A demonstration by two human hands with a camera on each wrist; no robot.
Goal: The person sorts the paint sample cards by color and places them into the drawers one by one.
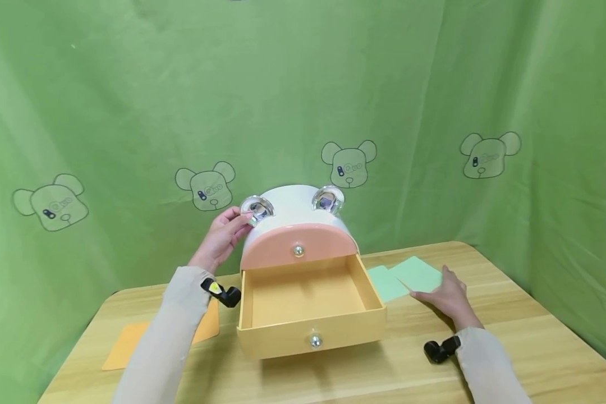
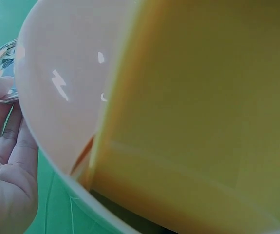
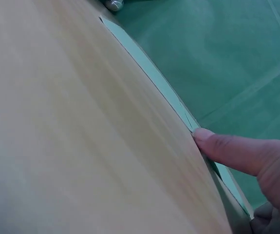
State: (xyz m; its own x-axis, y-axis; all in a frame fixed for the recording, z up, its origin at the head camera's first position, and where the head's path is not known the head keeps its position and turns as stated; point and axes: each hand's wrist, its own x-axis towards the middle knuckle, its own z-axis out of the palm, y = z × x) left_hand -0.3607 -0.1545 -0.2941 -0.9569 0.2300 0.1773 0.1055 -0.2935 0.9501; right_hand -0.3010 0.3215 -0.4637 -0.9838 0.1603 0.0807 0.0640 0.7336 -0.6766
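Note:
A small drawer box with a white domed top (image 1: 293,202) and a pink upper front (image 1: 275,246) stands on the table. Its yellow lower drawer (image 1: 278,343) is pulled out, and its inside is bare. My left hand (image 1: 223,238) grips the silver round eye piece (image 1: 257,205) on the box's left, thumb in front and fingers behind. To the right of the box, my right hand (image 1: 449,296) holds a light green paper sheet (image 1: 418,272) by its edges, between thumb and fingers. That sheet overlaps another green sheet (image 1: 386,285) beside the box.
Orange paper sheets (image 1: 124,345) lie on the wooden table (image 1: 515,331) at the left, partly hidden behind my left sleeve (image 1: 166,331). A second silver eye piece (image 1: 328,200) sits on the box's right. Green curtain (image 1: 283,84) with bear-head prints hangs behind and beside the table.

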